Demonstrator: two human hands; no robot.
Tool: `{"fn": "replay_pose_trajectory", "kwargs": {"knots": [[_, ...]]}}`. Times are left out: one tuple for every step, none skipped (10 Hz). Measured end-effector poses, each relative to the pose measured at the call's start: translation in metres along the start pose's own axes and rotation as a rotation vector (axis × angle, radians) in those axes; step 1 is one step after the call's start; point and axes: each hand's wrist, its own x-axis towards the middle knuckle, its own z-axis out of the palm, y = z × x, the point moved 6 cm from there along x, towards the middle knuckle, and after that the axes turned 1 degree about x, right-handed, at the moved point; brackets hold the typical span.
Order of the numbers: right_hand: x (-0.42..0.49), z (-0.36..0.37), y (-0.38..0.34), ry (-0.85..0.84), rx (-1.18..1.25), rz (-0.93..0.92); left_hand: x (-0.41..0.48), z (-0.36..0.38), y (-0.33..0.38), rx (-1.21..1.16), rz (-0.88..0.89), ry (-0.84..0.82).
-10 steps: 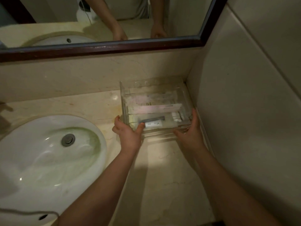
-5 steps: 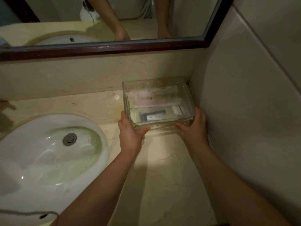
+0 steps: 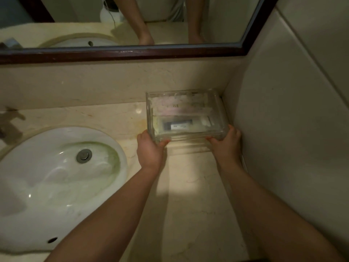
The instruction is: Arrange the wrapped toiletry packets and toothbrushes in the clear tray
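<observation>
The clear tray (image 3: 223,120) sits in the back right corner of the marble counter, close to the backsplash and the side wall. Inside it lie long wrapped toothbrush packets (image 3: 179,108) toward the back and a small dark packet with a white label (image 3: 179,125) nearer the front. My left hand (image 3: 150,148) grips the tray's front left corner. My right hand (image 3: 226,142) grips its front right corner. Both thumbs rest on the front rim.
A white oval sink (image 3: 56,182) with a metal drain (image 3: 84,156) fills the left of the counter (image 3: 188,195). The tap's edge (image 3: 7,121) shows at far left. A dark-framed mirror (image 3: 122,53) runs above the backsplash. A tiled wall (image 3: 283,129) closes the right side.
The tray has slid away from me toward the backsplash and corner, with both hands holding its front corners throughout.
</observation>
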Motion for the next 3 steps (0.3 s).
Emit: {"fn": "replay_pose_trajectory", "kwargs": {"knots": [[0.000,0.000,-0.001,-0.025,-0.023,0.001,0.000,0.002,0.002,0.000,-0.017,-0.030],[0.002,0.002,0.000,-0.070,-0.039,0.008,0.003,0.001,-0.004,-0.044,-0.028,-0.095],[0.006,-0.005,0.001,-0.081,-0.001,0.023,-0.013,-0.014,-0.024,-0.073,-0.064,-0.086]]}}
